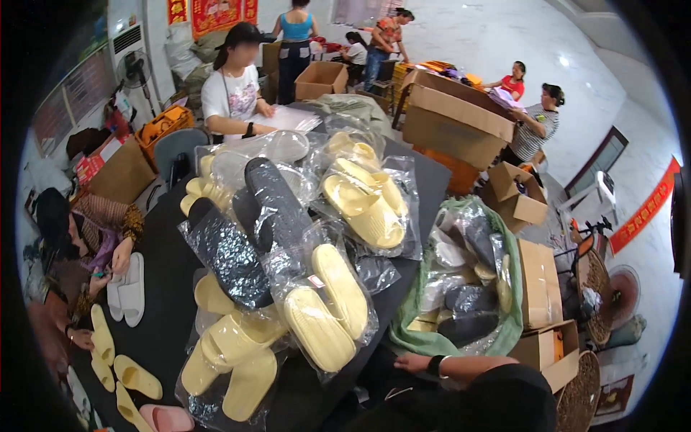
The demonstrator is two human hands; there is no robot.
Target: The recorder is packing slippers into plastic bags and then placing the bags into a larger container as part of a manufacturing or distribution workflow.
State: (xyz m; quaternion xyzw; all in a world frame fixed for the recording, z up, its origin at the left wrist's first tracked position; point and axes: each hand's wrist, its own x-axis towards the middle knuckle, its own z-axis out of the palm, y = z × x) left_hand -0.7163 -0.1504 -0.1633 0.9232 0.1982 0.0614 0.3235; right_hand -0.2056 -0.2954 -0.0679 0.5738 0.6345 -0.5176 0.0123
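Only one hand [412, 362] visible, which side unclear, fingers half hidden at green sack [425, 338] edge, grip unreadable. Other hand out of frame.

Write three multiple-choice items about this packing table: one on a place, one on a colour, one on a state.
1. Where does the green sack stand?
A. At the table's right edge, beside cardboard boxes
B. On the table's far left corner
C. Under the table

2. What colour is the bagged pair of slippers at the front middle of the table?
A. Red
B. Pale yellow
C. Blue

3. In what state is the white pair of slippers on the left?
A. Sealed in a box
B. Hanging on a hook
C. Loose, without a bag

Answers:
1. A: the green sack sits between the dark table and the cardboard boxes.
2. B: the bagged pair shows pale yellow through clear plastic.
3. C: the white pair lies bare on the table.
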